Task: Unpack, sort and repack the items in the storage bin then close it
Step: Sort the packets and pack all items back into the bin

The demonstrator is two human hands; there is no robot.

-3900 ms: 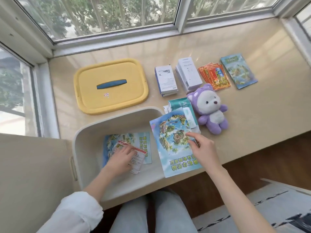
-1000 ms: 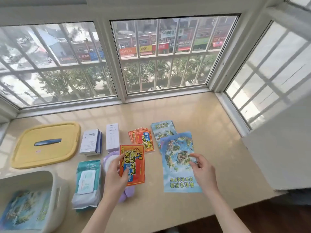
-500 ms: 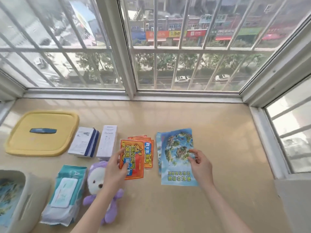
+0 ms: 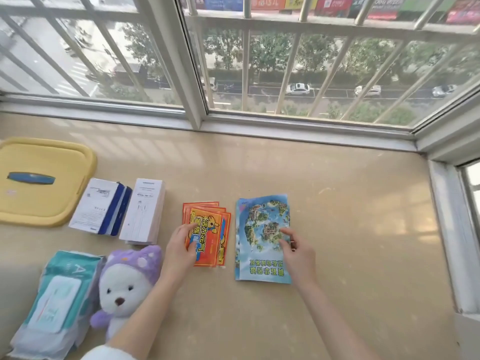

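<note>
A stack of red-orange packets [image 4: 209, 246] lies on the beige sill [image 4: 337, 229]. My left hand [image 4: 179, 252] rests on the top packet, with thumb and fingertips lying on its left part. Just to the right lies a blue illustrated brochure [image 4: 262, 224] on top of another one. My right hand [image 4: 298, 255] touches the brochure's right side with its fingertips. The bin's yellow lid [image 4: 52, 203], which has a blue handle, lies flat at the far left. The bin's body is not plainly in view.
Two white boxes [image 4: 97, 206] [image 4: 144, 211] lie side by side next to the lid. A teal wet-wipes pack [image 4: 54, 297] and a purple-and-white plush bear [image 4: 127, 281] lie at the lower left. Barred windows run along the back and right of the sill.
My left hand has laid the red packet flat on the red stack. My right hand has set the blue brochure down on the other one. The view has swung right, off the bin.
</note>
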